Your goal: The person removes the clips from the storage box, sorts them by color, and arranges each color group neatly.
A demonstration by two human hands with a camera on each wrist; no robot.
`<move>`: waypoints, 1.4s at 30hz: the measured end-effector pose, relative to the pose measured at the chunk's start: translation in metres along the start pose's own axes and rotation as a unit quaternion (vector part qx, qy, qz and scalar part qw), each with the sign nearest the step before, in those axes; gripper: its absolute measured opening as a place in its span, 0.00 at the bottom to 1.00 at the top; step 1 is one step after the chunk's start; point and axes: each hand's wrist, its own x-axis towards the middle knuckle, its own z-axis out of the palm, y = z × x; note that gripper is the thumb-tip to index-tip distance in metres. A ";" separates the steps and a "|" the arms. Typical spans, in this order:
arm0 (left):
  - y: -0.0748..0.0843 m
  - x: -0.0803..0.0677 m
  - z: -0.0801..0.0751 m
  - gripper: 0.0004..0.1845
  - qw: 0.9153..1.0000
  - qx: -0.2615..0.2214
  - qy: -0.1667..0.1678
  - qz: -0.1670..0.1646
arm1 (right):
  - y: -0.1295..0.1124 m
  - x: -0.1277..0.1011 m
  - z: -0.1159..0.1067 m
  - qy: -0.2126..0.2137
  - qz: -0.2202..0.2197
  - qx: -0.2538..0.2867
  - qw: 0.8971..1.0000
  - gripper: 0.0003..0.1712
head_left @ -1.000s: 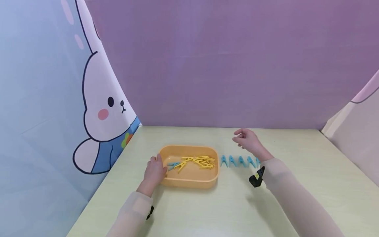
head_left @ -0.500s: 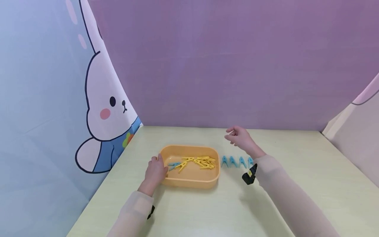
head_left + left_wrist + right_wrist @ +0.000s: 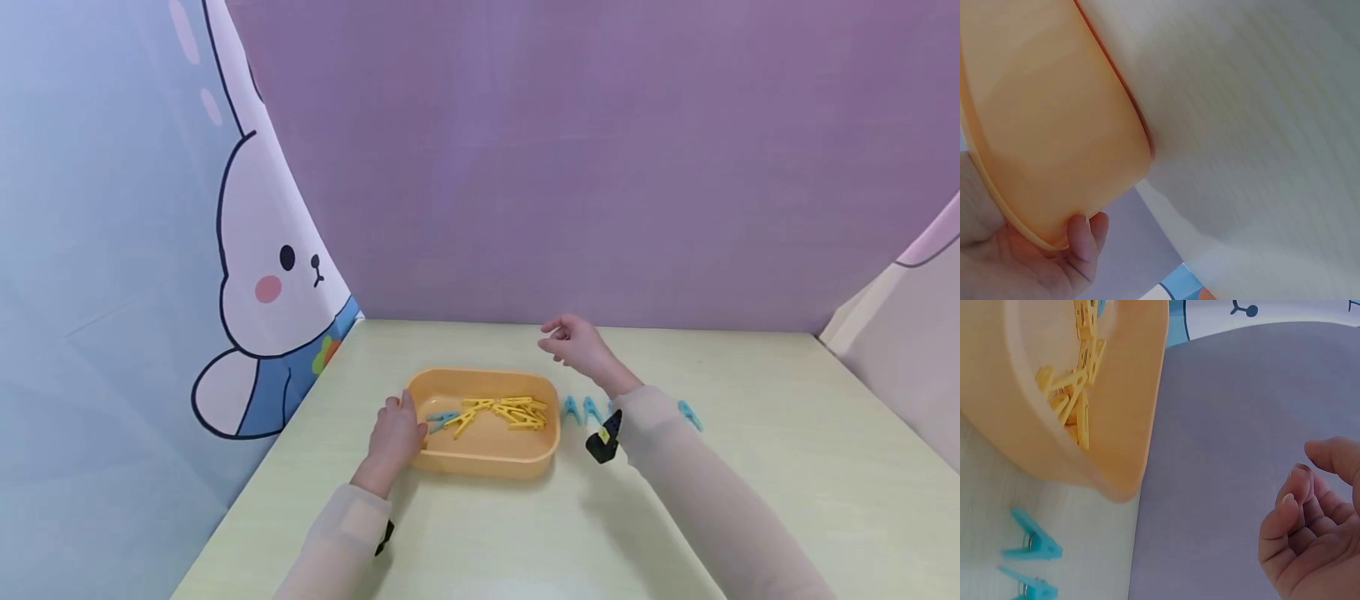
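The pale green tabletop (image 3: 525,533) carries an orange tray (image 3: 483,460) near its middle. The left hand (image 3: 395,437) grasps the left rim of this tray, with the thumb over the edge. The right hand (image 3: 573,343) is in the air behind the tray's right corner; its fingers are loosely curled and it holds nothing. Yellow clothespins (image 3: 510,411) lie in a heap inside the tray, with one blue clothespin (image 3: 440,417) near the left hand. More blue clips (image 3: 581,409) stand on the tabletop just beside the tray's right side.
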 end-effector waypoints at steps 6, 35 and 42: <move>0.000 -0.001 0.000 0.34 1.000 -0.001 0.007 0.009 | -0.003 0.003 0.011 -0.010 0.002 -0.003 1.000 0.15; 0.006 0.000 0.006 0.34 1.000 -0.006 0.007 0.003 | -0.026 0.015 0.046 -0.064 -0.019 0.002 0.998 0.14; 0.007 -0.001 0.007 0.34 1.000 -0.005 0.014 0.010 | -0.030 0.018 0.056 -0.079 -0.037 -0.007 0.996 0.11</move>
